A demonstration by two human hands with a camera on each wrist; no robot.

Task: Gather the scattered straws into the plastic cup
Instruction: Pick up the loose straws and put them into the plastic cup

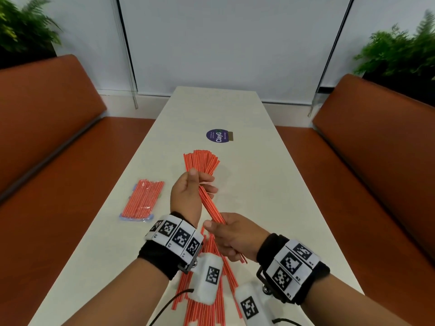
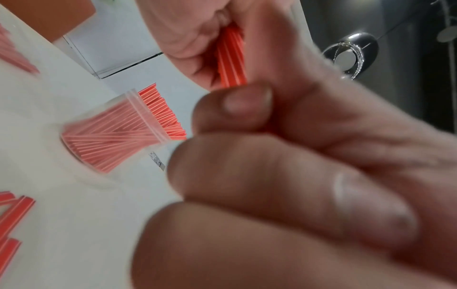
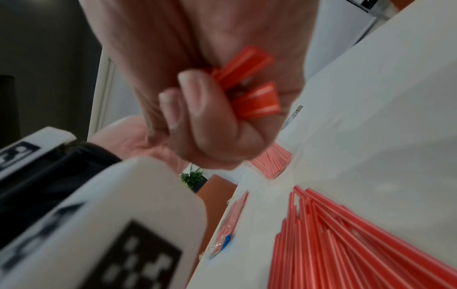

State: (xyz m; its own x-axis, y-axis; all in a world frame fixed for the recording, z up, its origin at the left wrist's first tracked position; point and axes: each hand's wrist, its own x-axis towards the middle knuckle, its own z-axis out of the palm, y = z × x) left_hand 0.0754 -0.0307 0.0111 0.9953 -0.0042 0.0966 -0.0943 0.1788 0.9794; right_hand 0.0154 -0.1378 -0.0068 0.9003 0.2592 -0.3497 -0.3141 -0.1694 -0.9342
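My left hand (image 1: 190, 191) and right hand (image 1: 235, 236) both grip one bundle of red straws (image 1: 211, 208) above the white table (image 1: 270, 184). The left holds its upper part, the right its lower end. In the wrist views the curled fingers (image 2: 247, 101) wrap the held straws (image 2: 232, 58), and the right hand's fingers (image 3: 197, 109) do the same (image 3: 247, 78). Just beyond the left hand, a clear plastic cup (image 2: 146, 113) holds a fan of straws (image 1: 201, 161). Loose straws (image 1: 204, 290) lie on the table under my wrists.
A plastic packet of straws (image 1: 143, 201) lies on the table to the left. A round purple sticker (image 1: 217, 135) sits farther back. Orange benches (image 1: 47, 137) (image 1: 376, 149) flank the narrow table, with plants behind them.
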